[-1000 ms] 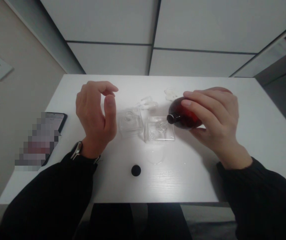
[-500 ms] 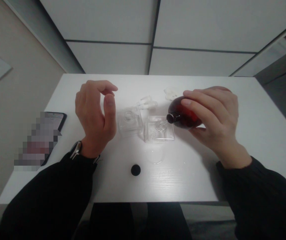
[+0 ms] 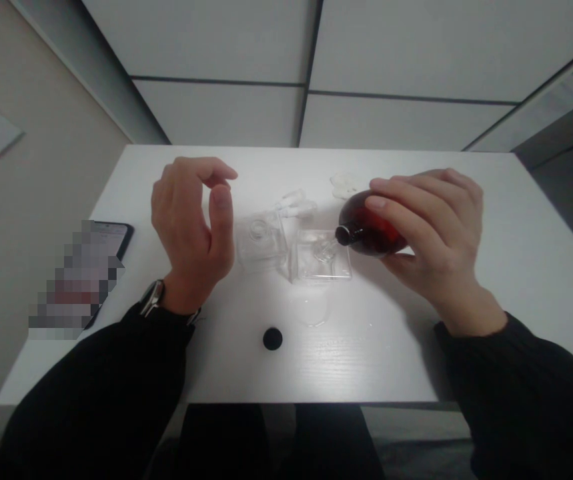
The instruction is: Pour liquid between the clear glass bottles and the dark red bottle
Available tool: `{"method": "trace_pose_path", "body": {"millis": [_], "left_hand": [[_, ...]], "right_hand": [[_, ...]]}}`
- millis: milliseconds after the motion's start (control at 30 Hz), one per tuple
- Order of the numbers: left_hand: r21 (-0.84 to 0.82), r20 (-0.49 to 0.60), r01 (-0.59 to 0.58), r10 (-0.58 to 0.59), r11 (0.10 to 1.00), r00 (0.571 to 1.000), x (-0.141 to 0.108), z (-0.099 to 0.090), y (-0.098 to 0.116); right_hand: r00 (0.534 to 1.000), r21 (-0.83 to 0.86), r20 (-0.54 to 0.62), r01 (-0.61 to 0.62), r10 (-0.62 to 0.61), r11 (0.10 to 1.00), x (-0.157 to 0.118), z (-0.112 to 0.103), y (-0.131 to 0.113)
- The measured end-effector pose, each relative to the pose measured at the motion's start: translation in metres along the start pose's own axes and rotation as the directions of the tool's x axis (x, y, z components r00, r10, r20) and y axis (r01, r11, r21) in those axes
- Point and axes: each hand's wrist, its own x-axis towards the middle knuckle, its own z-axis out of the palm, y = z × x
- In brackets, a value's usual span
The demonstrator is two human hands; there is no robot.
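Observation:
My right hand (image 3: 441, 240) is wrapped around a dark reddish-brown bottle (image 3: 379, 233), tipped so that its mouth faces left. The mouth is over the right edge of a clear square box (image 3: 306, 272), and what looks like clear liquid runs from it into the box. Just left stands a second clear box (image 3: 261, 252) with a round ring shape on it. My left hand (image 3: 191, 220) hovers left of that box, loosely curled, thumb and fingers apart, holding nothing. A round black cap (image 3: 273, 339) lies nearer me on the white table (image 3: 356, 373).
Small clear pieces (image 3: 297, 203) lie behind the boxes, and a flat clear item (image 3: 343, 185) is farther back. A faint clear round outline (image 3: 313, 325) shows in front of the right box. At left lies a phone (image 3: 111, 230), its screen blurred. White panels (image 3: 216, 110) stand behind the table.
Almost nothing differs. The view has shifted very slightly; the bottle stays tipped over the right box and my left hand holds its pose.

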Motion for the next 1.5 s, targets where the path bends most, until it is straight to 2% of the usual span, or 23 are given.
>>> {"method": "trace_pose_path", "body": {"millis": [133, 267, 400, 633, 733, 867, 1100, 1333, 1400, 1500], "left_hand": [[0.013, -0.004, -0.007, 0.007, 1.000, 1.000, 0.000, 0.000, -0.001], [0.051, 0.029, 0.026, -0.028, 0.998, 0.999, 0.000, 0.000, -0.001], [0.096, -0.010, -0.022, 0.024, 0.995, 1.000, 0.000, 0.003, -0.007], [-0.005, -0.040, -0.067, 0.067, 0.998, 0.997, -0.001, 0.005, -0.011], [-0.003, -0.019, -0.049, 0.049, 0.999, 0.999, -0.001, 0.003, -0.010], [0.030, -0.003, -0.085, 0.085, 0.996, 0.996, -0.001, 0.003, -0.013], [0.058, -0.024, -0.104, 0.106, 0.993, 0.994, -0.001, 0.005, -0.013], [0.046, -0.005, -0.015, 0.015, 0.999, 1.000, 0.000, 0.004, -0.011], [0.038, -0.002, -0.018, 0.018, 0.999, 1.000, 0.000, 0.004, -0.011], [0.024, -0.004, -0.042, 0.042, 0.999, 0.999, 0.000, 0.004, -0.012]], "right_hand": [[1.000, 0.017, -0.024, 0.011, -0.010, 1.000, -0.001, 0.000, 0.000], [0.999, 0.006, 0.014, -0.030, 0.030, 1.000, -0.001, 0.001, 0.000], [1.000, 0.017, 0.012, -0.028, 0.028, 0.999, 0.000, 0.001, 0.000], [0.996, 0.004, 0.053, -0.069, 0.069, 0.998, -0.001, 0.000, -0.001], [1.000, -0.005, 0.006, -0.028, 0.028, 1.000, -0.002, 0.000, -0.001], [0.992, 0.010, -0.109, 0.067, -0.066, 0.998, -0.002, 0.001, 0.000], [0.997, -0.039, 0.039, -0.070, 0.072, 0.997, -0.001, 0.000, 0.000], [0.997, 0.009, 0.037, -0.062, 0.062, 0.998, -0.002, 0.002, 0.001], [0.997, 0.025, 0.049, -0.061, 0.060, 0.998, -0.002, 0.002, 0.002], [1.000, 0.016, -0.016, -0.016, 0.016, 1.000, -0.002, 0.002, 0.002]]}}
